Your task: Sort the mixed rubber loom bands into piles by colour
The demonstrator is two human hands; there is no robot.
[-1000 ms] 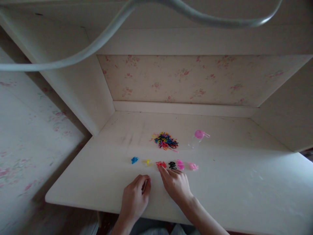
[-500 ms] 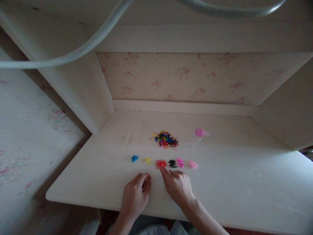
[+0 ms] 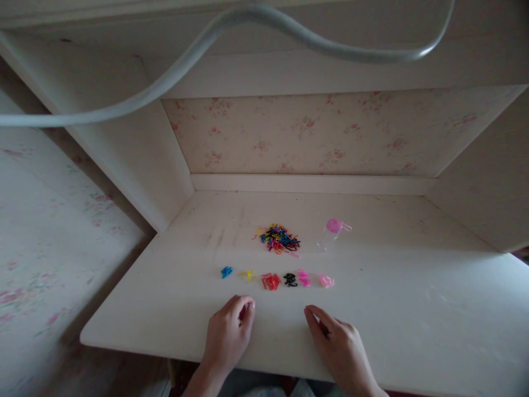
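Several small heaps of rubber bands lie in a row on the white desk: blue bands [image 3: 226, 272], yellow bands [image 3: 248, 275], red bands [image 3: 271, 282], black bands [image 3: 290, 279], bright pink bands [image 3: 303, 278] and pale pink bands [image 3: 326, 280]. Behind the row sits a larger mixed pile of bands [image 3: 280, 239]. My left hand [image 3: 230, 330] rests near the front edge, fingers curled against the thumb; whatever is inside is hidden. My right hand [image 3: 339, 342] is below the pink heaps, thumb and forefinger closed together, with nothing showing at the tips.
A small clear container with a pink lid [image 3: 334, 225] and loop lies right of the mixed pile. A pale cable [image 3: 157, 88] crosses the upper view. The desk [image 3: 413, 309] is bounded by side panels and a floral back panel [image 3: 306, 132].
My right hand has drawn back from the red bands, moving right and toward me, uncovering that heap. My left hand stays in place. The view has tilted slightly.
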